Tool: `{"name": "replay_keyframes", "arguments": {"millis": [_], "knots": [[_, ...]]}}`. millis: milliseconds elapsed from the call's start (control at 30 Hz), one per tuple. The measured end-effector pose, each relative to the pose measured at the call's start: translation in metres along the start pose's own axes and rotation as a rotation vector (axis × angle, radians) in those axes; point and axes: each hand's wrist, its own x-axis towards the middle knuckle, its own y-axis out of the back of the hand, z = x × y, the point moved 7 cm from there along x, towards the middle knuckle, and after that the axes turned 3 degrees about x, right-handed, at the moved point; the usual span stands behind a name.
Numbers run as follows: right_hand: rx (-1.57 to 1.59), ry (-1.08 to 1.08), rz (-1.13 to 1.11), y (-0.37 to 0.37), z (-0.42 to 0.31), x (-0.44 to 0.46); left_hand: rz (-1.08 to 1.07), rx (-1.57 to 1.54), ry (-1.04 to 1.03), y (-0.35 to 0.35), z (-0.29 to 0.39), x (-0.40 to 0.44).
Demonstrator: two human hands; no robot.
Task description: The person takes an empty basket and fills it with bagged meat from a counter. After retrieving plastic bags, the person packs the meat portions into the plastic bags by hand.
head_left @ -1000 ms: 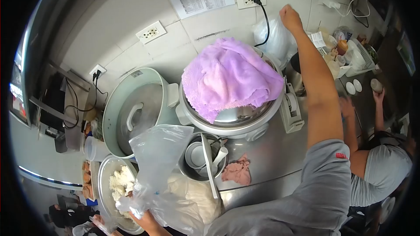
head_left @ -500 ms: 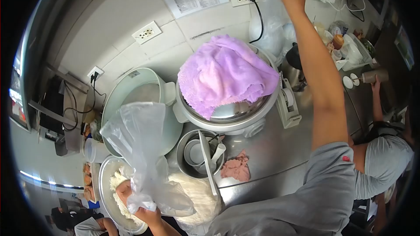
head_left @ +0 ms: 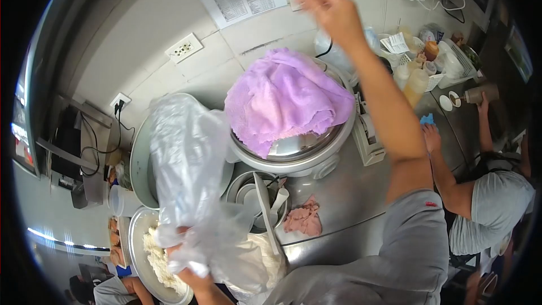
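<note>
My left hand (head_left: 189, 274) is closed on a clear plastic bag (head_left: 189, 152), whose crumpled film partly covers the fingers. The bag rises over the pale green pot (head_left: 141, 164). Beside that hand, a clear bowl (head_left: 135, 248) holds white rice-like food (head_left: 161, 262). My right hand (head_left: 324, 8) is raised in front of the tiled wall, slightly blurred, fingers apart and holding nothing visible. Below it, a purple towel (head_left: 288, 96) lies over the metal lid of a large round cooker (head_left: 282, 164).
A metal pot (head_left: 234, 192) with utensils and a pink cloth (head_left: 305, 217) sit on the steel counter (head_left: 350, 203). At right are sauce bottles (head_left: 416, 82), baskets (head_left: 466, 65) and a co-worker (head_left: 499, 209) with a blue cloth and a bottle. Another person (head_left: 113, 291) is at lower left.
My right hand has moved left along the wall and its fingers have spread from a fist. The plastic bag has swung up over the green pot and opened out longer. The co-worker's bottle has been tipped sideways.
</note>
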Motion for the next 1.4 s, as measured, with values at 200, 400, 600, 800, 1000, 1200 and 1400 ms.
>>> {"name": "replay_keyframes", "arguments": {"millis": [200, 400, 600, 800, 1000, 1200, 1400], "knots": [[-1.028, -0.6, -0.252, 0.067, 0.23, -0.031, 0.145, 0.366, 0.122, 0.08, -0.046, -0.035], [-0.596, -0.415, -0.207, 0.073, 0.226, -0.013, -0.015, 0.349, 0.171, 0.067, -0.034, -0.028], [-0.27, -0.606, 0.121, 0.08, 0.213, -0.005, -0.003, 0.375, 0.278, 0.083, -0.055, -0.043], [-0.101, -0.238, 0.517, 0.108, 0.128, 0.042, 0.078, 0.333, 0.063, 0.064, -0.019, -0.031], [-0.122, 0.23, 0.474, 0.087, -0.141, 0.005, 0.097, 0.168, 0.155, 0.077, -0.004, -0.044], [0.265, 0.27, -0.274, 0.043, -0.209, -0.094, -0.071, 0.121, -0.017, 0.121, 0.029, -0.078], [0.803, 0.245, -0.538, -0.065, -0.357, -0.177, 0.1, 0.149, 0.18, 0.23, 0.041, -0.163]]}}
